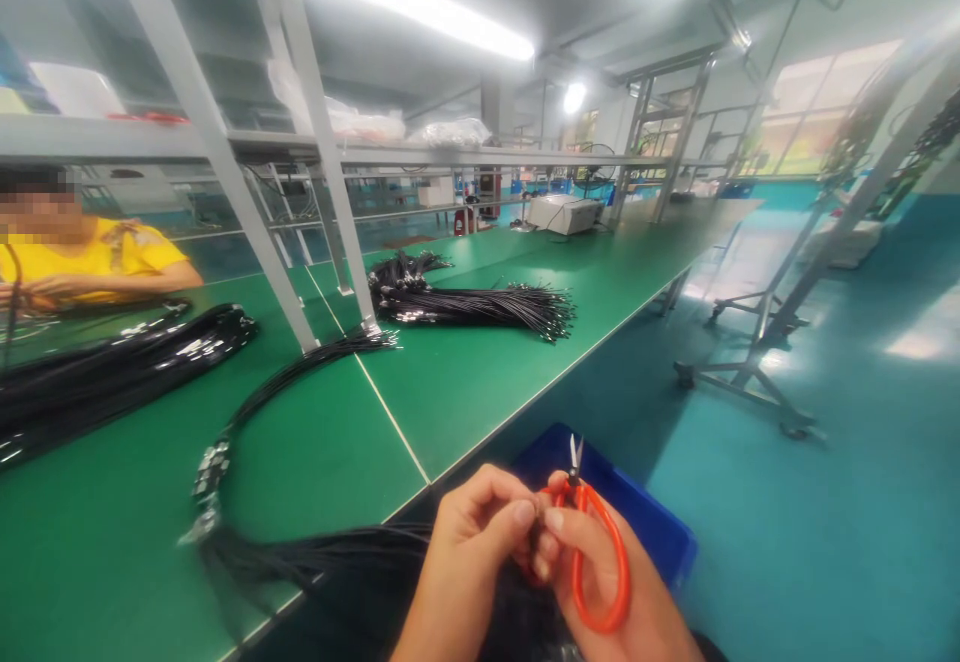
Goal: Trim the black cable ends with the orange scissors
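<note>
- Nearest in the head view: right hand [596, 570] hooked through orange-handled scissors [623, 572], blades up and slightly apart.
- Left hand [484, 522] has its fingertips pinched, meeting the right's; whatever's in there is too small to make out.
- Loose black cables [360, 545] hang over the edge of the green surface [465, 392], near the left hand. Blue bin [649, 517] sits beyond the hands.
- Progress? Mid-piece, I'd guess. Cable bundles [480, 309] lie farther back, but can't tell what's finished or left.
</note>
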Available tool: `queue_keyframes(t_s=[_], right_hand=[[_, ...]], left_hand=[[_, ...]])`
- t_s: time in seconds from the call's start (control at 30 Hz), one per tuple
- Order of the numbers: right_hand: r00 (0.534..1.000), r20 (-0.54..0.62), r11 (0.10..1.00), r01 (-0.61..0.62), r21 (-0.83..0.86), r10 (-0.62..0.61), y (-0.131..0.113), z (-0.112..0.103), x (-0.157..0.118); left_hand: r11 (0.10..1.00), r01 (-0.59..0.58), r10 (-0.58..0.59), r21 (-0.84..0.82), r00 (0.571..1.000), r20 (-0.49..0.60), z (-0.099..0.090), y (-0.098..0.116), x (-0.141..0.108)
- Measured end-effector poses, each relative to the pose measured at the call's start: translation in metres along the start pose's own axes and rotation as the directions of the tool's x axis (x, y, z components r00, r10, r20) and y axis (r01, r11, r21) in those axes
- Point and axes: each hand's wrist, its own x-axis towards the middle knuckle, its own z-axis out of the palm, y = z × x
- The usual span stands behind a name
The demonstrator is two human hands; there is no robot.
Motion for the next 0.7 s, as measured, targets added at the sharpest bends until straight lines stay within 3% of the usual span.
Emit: queue_keyframes(t_s=[0.1,0.3,0.4,0.47,0.53,0.6,0.7], right_hand=[[0.999,-0.012,0.998,-0.041,0.039,0.041,-0.004,0.0,-0.001],[0.997,-0.041,0.992,-0.057,0.109,0.062,-0.005,0.003,0.0],[0.995,-0.077,0.991,-0.054,0.122,0.064,-0.006,0.006,0.001],[0.994,-0.092,0.991,-0.048,0.124,0.059,-0.006,0.006,0.002],[0.996,-0.074,0.992,-0.036,0.121,0.046,-0.004,0.005,0.003],[0.999,-0.039,0.994,-0.013,0.111,0.017,-0.002,0.005,0.004],[1.0,-0.011,0.995,0.02,0.097,-0.019,0.0,0.006,0.005]], left_hand=[[0.997,0.034,-0.037,-0.076,0.999,-0.03,0.001,0.001,0.001],[1.0,0.004,-0.004,-0.013,1.0,-0.007,0.0,-0.005,0.005],[0.981,-0.091,0.106,0.172,0.991,-0.079,-0.007,-0.003,0.004],[0.852,-0.237,0.311,0.466,0.947,-0.086,-0.009,0.002,0.001],[0.625,-0.35,0.485,0.698,0.875,0.004,-0.01,0.006,-0.001],[0.475,-0.382,0.544,0.793,0.835,0.077,-0.009,0.009,-0.002],[0.39,-0.355,0.561,0.85,0.823,0.086,-0.011,0.011,-0.003]])
